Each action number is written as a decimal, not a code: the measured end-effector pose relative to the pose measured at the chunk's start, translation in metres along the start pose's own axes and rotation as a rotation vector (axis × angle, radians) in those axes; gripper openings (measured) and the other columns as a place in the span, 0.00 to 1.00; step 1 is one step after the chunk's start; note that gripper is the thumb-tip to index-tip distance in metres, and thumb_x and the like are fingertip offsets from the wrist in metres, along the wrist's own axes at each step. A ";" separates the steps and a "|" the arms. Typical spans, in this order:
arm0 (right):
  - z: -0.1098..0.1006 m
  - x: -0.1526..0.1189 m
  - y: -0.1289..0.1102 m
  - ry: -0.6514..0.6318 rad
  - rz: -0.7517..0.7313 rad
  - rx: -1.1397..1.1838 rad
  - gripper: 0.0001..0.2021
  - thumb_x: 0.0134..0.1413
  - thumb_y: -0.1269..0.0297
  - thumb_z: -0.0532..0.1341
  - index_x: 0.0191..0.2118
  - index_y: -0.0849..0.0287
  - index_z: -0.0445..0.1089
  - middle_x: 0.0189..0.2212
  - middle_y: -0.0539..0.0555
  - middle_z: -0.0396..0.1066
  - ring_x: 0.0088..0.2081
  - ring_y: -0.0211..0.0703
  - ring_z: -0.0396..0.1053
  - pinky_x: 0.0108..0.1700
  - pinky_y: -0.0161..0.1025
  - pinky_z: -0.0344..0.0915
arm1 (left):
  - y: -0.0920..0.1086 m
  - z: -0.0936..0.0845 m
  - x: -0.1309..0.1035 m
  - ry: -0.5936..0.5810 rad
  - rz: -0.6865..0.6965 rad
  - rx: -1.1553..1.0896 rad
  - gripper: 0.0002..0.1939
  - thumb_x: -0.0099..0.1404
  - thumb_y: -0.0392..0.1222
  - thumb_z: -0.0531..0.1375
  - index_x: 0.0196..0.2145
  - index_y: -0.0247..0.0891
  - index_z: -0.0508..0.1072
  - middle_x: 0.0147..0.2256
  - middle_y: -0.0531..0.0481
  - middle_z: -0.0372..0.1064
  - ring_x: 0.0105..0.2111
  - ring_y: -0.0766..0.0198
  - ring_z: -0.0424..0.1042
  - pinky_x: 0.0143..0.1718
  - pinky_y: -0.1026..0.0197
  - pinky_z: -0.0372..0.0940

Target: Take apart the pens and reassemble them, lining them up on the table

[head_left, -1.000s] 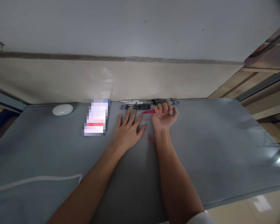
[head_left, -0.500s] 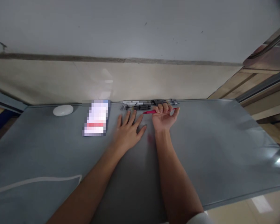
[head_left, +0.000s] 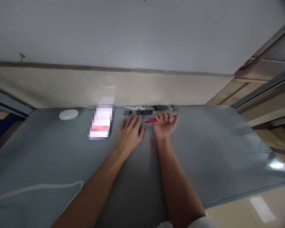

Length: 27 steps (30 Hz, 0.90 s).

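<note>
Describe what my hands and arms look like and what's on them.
Your left hand and right hand wear no gloves. Both forearms are bare, without watches. A whitish sleeve shows on the right arm; the left shows none.

Tabletop (head_left: 216, 145) open at right; pens (head_left: 166, 108), wall (head_left: 142, 88) block ahead; phone (head_left: 100, 120) obstructs left side.

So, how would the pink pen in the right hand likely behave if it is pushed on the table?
The pink pen looks straight and slim, so it is probably stiff and light. Its long, narrow body may roll if pushed sideways on the flat grey table, though the right hand hides part of it.
</note>
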State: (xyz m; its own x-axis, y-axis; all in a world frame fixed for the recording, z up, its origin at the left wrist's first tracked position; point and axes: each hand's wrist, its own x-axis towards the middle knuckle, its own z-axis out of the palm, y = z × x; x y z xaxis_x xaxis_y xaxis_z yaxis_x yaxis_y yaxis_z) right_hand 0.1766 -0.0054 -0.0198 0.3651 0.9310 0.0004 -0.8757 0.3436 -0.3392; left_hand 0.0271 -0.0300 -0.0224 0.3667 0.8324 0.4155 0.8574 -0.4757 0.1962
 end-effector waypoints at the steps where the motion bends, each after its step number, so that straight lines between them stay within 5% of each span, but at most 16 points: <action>1: 0.000 -0.002 0.001 -0.002 0.008 -0.021 0.24 0.60 0.43 0.46 0.21 0.54 0.52 0.19 0.44 0.43 0.20 0.36 0.47 0.25 0.36 0.56 | 0.000 -0.001 0.001 0.018 0.012 -0.019 0.21 0.70 0.45 0.50 0.57 0.36 0.65 0.56 0.40 0.66 0.57 0.50 0.63 0.58 0.46 0.56; 9: 0.007 -0.015 0.010 0.026 0.001 -0.185 0.23 0.58 0.41 0.46 0.21 0.53 0.51 0.19 0.44 0.45 0.20 0.37 0.50 0.27 0.38 0.59 | 0.000 -0.001 0.001 0.074 0.127 -0.076 0.14 0.71 0.41 0.51 0.49 0.37 0.71 0.45 0.43 0.73 0.46 0.54 0.69 0.49 0.51 0.62; 14: 0.002 -0.006 -0.001 0.045 0.088 -0.364 0.19 0.57 0.45 0.49 0.24 0.53 0.58 0.21 0.46 0.59 0.26 0.39 0.63 0.35 0.40 0.67 | -0.002 0.000 0.001 0.085 0.123 -0.084 0.12 0.71 0.41 0.51 0.45 0.37 0.73 0.40 0.45 0.74 0.42 0.55 0.70 0.47 0.52 0.62; 16: -0.001 0.001 -0.010 0.106 0.114 -0.534 0.14 0.54 0.49 0.54 0.28 0.54 0.63 0.25 0.48 0.66 0.30 0.39 0.68 0.38 0.42 0.69 | -0.002 0.000 0.001 0.082 0.116 -0.080 0.12 0.71 0.41 0.51 0.45 0.37 0.73 0.40 0.45 0.74 0.42 0.55 0.70 0.47 0.52 0.62; 19: -0.005 0.004 -0.023 0.118 -0.094 -0.956 0.13 0.54 0.52 0.56 0.36 0.55 0.69 0.36 0.53 0.72 0.39 0.42 0.72 0.44 0.44 0.69 | -0.003 0.000 0.000 0.076 0.116 -0.077 0.13 0.71 0.41 0.50 0.45 0.37 0.73 0.39 0.44 0.74 0.42 0.54 0.70 0.48 0.51 0.62; 21: -0.006 0.000 -0.031 -0.031 -0.348 -1.315 0.12 0.56 0.56 0.57 0.40 0.56 0.72 0.42 0.56 0.73 0.46 0.45 0.70 0.50 0.47 0.66 | -0.004 0.000 0.000 0.076 0.118 -0.078 0.13 0.71 0.40 0.51 0.45 0.36 0.73 0.39 0.44 0.74 0.42 0.54 0.70 0.48 0.51 0.62; 23: -0.006 -0.009 -0.037 -0.331 -0.583 -1.666 0.11 0.58 0.63 0.56 0.43 0.55 0.73 0.47 0.56 0.73 0.52 0.46 0.67 0.57 0.49 0.61 | -0.004 0.000 0.000 0.085 0.124 -0.075 0.13 0.71 0.40 0.51 0.45 0.36 0.73 0.40 0.44 0.74 0.42 0.54 0.70 0.48 0.50 0.62; 27: -0.010 -0.027 -0.038 -0.823 -0.767 -2.058 0.14 0.60 0.71 0.54 0.47 0.52 0.72 0.49 0.53 0.74 0.55 0.45 0.65 0.62 0.48 0.54 | -0.004 0.000 -0.001 0.094 0.147 -0.065 0.12 0.71 0.39 0.51 0.45 0.36 0.73 0.41 0.45 0.75 0.42 0.54 0.70 0.49 0.51 0.61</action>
State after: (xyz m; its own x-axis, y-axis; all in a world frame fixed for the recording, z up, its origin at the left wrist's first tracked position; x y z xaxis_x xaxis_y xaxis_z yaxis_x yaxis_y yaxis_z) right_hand 0.2037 -0.0446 -0.0164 -0.2644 0.7576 0.5967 0.8423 0.4828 -0.2397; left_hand 0.0239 -0.0289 -0.0237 0.4482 0.7240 0.5243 0.7711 -0.6099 0.1831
